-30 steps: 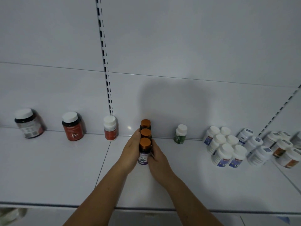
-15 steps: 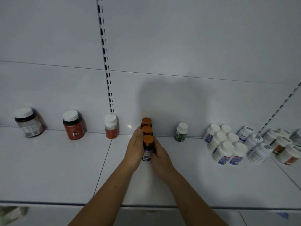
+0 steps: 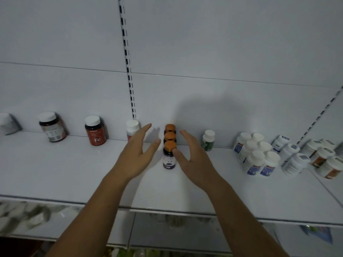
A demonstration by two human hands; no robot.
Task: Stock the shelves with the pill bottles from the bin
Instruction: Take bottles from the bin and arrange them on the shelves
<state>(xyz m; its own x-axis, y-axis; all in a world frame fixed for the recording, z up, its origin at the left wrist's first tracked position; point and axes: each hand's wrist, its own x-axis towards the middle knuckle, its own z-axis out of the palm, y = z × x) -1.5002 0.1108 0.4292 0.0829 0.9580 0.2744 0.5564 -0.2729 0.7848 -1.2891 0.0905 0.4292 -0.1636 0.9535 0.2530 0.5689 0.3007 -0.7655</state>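
Three dark pill bottles with orange caps [image 3: 169, 145] stand in a single row from front to back on the white shelf [image 3: 74, 173]. My left hand [image 3: 137, 154] hovers just left of the row with its fingers straight and spread, holding nothing. On the other side my right hand [image 3: 193, 156] is equally spread, its thumb close to the front bottle's cap. The bin is not in view.
Left of the row stand a white-capped red bottle [image 3: 132, 127], a red "Fe" bottle [image 3: 95, 133] and a dark bottle [image 3: 52, 129]. A green bottle [image 3: 208, 140] stands to the right, then a cluster of several white bottles [image 3: 258, 156]. A lower shelf edge [image 3: 167, 245] shows below.
Both hands were pressed against the sides of the orange-capped row; now they have come apart from it and spread open. The row stays standing in place.
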